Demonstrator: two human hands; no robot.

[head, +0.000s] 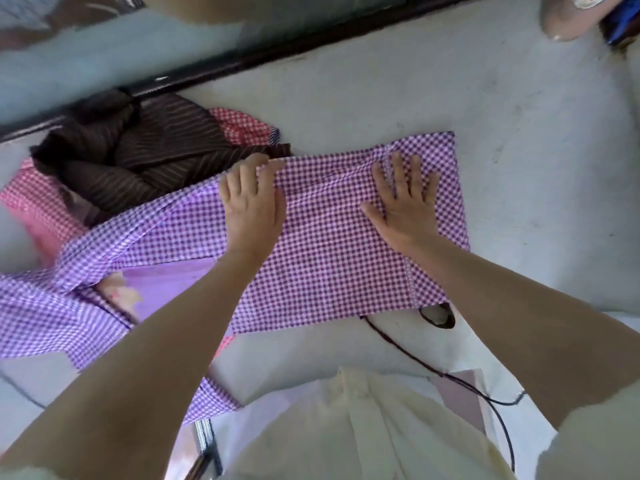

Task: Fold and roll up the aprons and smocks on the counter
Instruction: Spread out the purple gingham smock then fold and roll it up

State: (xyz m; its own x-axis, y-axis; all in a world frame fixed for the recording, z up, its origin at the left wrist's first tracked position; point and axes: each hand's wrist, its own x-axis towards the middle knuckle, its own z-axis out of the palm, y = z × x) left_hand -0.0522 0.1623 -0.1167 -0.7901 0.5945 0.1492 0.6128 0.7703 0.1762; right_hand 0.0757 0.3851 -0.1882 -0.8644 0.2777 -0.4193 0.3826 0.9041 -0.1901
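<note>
A purple-and-white checked smock (pixel 325 244) lies spread on the pale counter (pixel 519 140), its right part folded into a flat band. My right hand (pixel 403 199) presses flat on that band near its right end, fingers spread. My left hand (pixel 251 199) rests on the smock's far edge at the middle, fingertips curled over the fold. The smock's left part (pixel 52 306) is loose and rumpled, showing a plain lilac inside.
A dark brown striped garment (pixel 138 154) lies heaped at the back left, over a red-and-white checked cloth (pixel 242 126) and a pink one (pixel 31 202). A dark cord (pixel 398 344) runs along the counter's near edge. A black ledge (pixel 277 53) borders the counter behind.
</note>
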